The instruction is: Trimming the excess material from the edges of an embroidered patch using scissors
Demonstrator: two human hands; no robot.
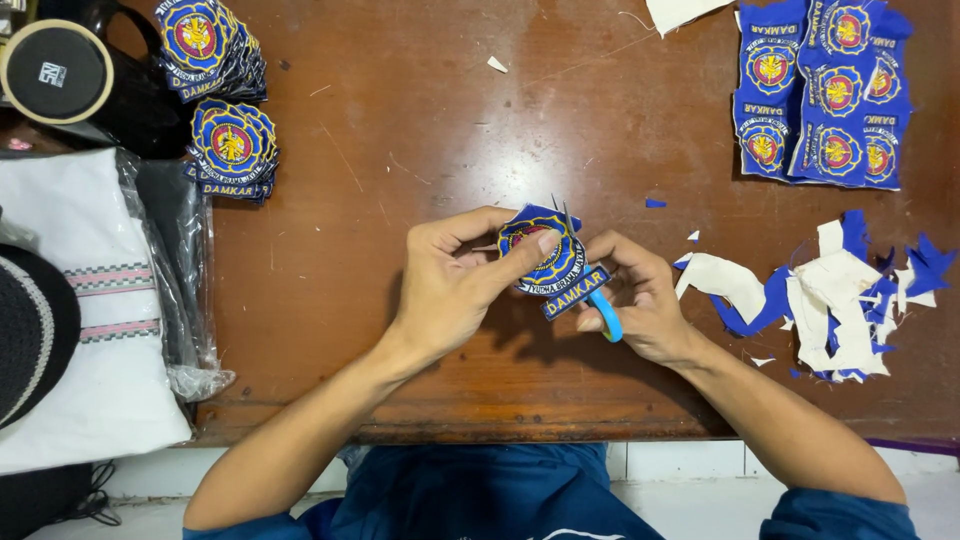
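Observation:
My left hand [450, 285] pinches a round blue and yellow embroidered patch [545, 255] with a small blue lettered tab below it, thumb on its face. In my right hand [640, 300] is a pair of small scissors [603, 312] with a light blue handle. Their thin blades point up along the patch's right edge. Both hands hover over the middle of the brown wooden table [420, 150].
Two stacks of trimmed patches [230, 145] lie at the back left. Uncut patch sheets [825, 95] lie at the back right. A heap of blue and white offcuts [835, 295] sits to the right. A white cloth in clear plastic [95, 300] and black items are at the left.

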